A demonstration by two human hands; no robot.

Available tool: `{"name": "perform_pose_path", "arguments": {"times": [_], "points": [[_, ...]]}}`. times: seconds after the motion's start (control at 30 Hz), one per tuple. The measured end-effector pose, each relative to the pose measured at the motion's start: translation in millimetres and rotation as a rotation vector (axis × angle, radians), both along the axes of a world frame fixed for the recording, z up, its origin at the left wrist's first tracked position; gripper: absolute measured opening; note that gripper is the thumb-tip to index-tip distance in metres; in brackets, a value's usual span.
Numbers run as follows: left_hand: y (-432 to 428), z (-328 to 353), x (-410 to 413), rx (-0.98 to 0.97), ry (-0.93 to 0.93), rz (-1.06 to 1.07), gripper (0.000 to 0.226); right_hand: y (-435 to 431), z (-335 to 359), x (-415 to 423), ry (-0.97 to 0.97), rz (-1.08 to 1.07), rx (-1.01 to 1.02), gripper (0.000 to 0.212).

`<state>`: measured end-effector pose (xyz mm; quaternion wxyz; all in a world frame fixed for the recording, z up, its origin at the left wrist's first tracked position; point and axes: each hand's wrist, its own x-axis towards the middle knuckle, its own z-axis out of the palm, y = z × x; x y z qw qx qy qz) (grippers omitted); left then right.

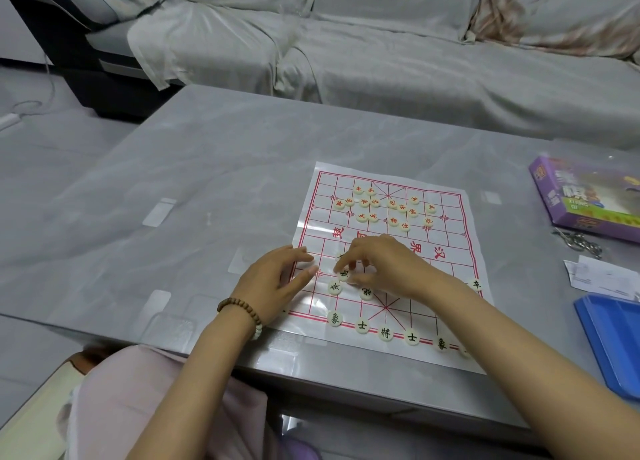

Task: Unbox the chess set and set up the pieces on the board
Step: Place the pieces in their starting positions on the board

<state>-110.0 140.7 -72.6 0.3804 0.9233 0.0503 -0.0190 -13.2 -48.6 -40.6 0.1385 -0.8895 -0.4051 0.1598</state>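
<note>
Grey glossy surface (207, 169), sofa (381, 44) under pale covers behind it. Paper board (446, 217) lies flat near the front edge. Red-lettered pieces (364, 202) sit in a loose cluster on the far half; black-lettered pieces (385, 333) stand in a row along the near edge. Right hand (384, 262) pinches one black-lettered piece (344, 274) on the near half. Left hand (277, 279) has its fingers straight, tips on the board's left margin. Purple box (585, 196), keys (578, 241) and blue tray (613, 335) lie at the right.

Right hand (388, 265) pinching piece (344, 275) (black-lettered), paper board (460, 224)
</note>
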Motion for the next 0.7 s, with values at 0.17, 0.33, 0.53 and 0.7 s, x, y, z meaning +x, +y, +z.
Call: {"name": "perform_pose_path", "arguments": {"times": [0.17, 0.33, 0.53, 0.7], "points": [[2.0, 0.4, -5.1, -0.022, -0.025, -0.001, 0.046, -8.8, 2.1, -3.4, 0.032, -0.045, -0.029, 0.026], [10.4, 1.3, -17.4, 0.108, 0.014, -0.062, 0.079, -5.3, 12.4, -17.7, -0.029, -0.199, 0.208, 0.023], [21.8, -7.6, -34.3, 0.279, 0.042, -0.141, 0.105, 20.8, 0.8, -62.8, -0.085, -0.160, 0.217, 0.025], [24.9, -11.3, -39.8, 0.274, 0.009, -0.138, 0.090, 24.2, -15.7, -71.0, -0.170, -0.144, 0.160, 0.028]]}}
